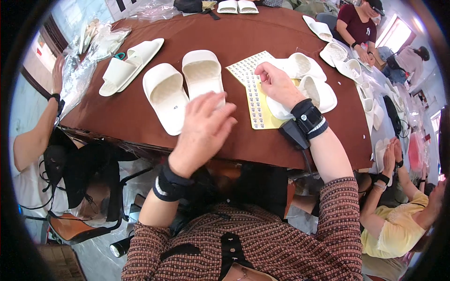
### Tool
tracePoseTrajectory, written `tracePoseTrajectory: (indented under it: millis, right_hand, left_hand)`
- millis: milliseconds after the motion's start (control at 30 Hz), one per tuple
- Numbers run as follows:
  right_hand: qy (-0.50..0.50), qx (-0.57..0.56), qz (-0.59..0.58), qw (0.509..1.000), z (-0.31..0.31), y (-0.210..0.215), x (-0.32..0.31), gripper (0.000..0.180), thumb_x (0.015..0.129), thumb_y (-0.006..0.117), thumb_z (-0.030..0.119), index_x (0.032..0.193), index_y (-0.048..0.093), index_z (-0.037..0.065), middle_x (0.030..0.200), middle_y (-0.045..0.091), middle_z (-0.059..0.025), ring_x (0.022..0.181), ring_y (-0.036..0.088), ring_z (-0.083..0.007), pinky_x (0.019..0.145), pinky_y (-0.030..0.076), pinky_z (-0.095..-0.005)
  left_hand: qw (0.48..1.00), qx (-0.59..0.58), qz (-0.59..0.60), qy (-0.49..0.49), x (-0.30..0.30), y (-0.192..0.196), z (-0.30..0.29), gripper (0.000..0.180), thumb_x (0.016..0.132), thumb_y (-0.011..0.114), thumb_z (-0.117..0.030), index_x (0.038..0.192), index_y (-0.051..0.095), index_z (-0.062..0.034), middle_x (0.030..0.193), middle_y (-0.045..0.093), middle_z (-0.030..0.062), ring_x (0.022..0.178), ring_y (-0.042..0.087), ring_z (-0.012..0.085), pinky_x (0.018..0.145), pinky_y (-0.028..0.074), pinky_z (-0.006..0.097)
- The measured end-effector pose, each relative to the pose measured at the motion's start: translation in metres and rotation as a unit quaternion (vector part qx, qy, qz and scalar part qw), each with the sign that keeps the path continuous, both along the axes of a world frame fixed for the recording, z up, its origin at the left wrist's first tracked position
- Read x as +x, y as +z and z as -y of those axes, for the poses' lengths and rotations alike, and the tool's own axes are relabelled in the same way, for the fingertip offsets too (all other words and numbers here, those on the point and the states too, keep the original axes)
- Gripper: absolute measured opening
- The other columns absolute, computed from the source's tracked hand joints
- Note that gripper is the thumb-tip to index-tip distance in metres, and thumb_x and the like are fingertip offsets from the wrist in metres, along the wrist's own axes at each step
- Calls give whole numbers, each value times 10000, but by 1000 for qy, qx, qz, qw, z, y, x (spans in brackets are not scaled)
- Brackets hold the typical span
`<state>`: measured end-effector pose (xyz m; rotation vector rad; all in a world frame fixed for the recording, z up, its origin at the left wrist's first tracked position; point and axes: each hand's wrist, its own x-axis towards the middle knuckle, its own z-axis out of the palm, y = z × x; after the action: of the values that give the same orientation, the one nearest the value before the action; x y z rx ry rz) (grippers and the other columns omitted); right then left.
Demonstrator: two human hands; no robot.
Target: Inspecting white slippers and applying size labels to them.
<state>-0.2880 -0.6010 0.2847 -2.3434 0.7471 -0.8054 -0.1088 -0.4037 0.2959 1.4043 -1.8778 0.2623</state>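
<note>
Two white slide slippers stand side by side on the brown tabletop before me. A small printed label sits on the insole of the left slipper. My left hand, a little blurred, lies over the heel end of the right slipper, fingers spread and partly hiding it. Over a yellow-backed sheet of small printed stickers, my right hand has its thumb and fingertips drawn together. Anything between those fingertips is too small to make out. Under and beside my right wrist lies another white slipper.
Another white slipper pair rests at left near clear plastic bags. More white slippers line the right edge and one pair the far edge. People sit at right, including one in yellow; an arm shows at left.
</note>
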Motion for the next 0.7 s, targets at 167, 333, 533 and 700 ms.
tracePoseTrajectory:
  millis: [167,333,533,700]
  right_hand:
    - [0,3,33,999,3,2,-3,217,784,550,-32,987,540,47,771,496,0,690,488,-101,652,437,-249]
    - [8,32,81,996,10,5,-4,236,787,574,-7,1017,541,36,832,538,-25,776,532,-123,694,460,-272]
    - [59,164,184,967,-6,23,-8,266,820,580,8,1079,530,40,926,549,-5,841,529,-83,687,465,-248]
    - [128,272,245,922,-21,39,-15,274,826,577,5,1095,535,37,952,570,-21,833,538,-86,660,465,-243]
  left_hand:
    - [985,97,77,124,33,3,-5,391,799,695,-194,1174,616,-118,1304,530,129,1213,456,363,1009,330,469]
    - [972,101,186,104,39,-1,3,373,829,663,-212,1178,599,-94,1244,561,111,1112,529,307,945,386,438]
    - [943,81,300,115,31,-6,10,269,847,619,-159,1074,551,-32,1042,581,122,882,567,252,762,451,366]
    - [925,41,369,82,28,-5,-7,209,838,594,-97,1005,535,12,947,549,124,793,544,247,731,448,352]
